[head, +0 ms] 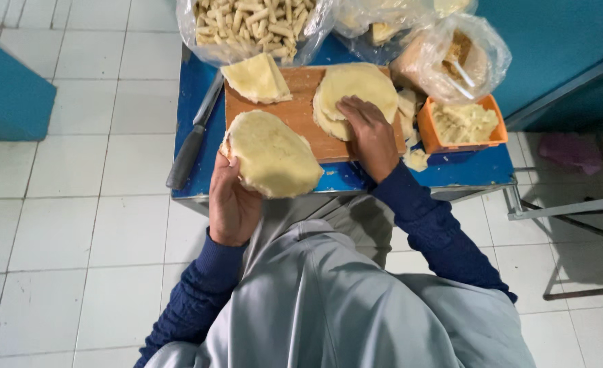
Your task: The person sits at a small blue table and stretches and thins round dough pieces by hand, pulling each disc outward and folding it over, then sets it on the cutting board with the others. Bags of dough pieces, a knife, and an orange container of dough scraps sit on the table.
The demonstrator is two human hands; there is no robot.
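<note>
My left hand (232, 201) holds a stack of pale yellow flat round dough sheets (272, 153) above the near edge of a wooden cutting board (303, 112). My right hand (367, 133) rests palm down on a second pile of round sheets (356, 92) at the board's right side. A folded pile of sheets (256, 78) lies at the board's far left corner. The board sits on a small blue table (199, 85).
A long black-handled knife (192, 136) lies left of the board. Behind it stand clear bags, one of small pale sticks (254, 24), another with a spoon inside (454, 58). An orange tub of dough scraps (463, 123) sits right. White floor tiles surround; metal frame at right.
</note>
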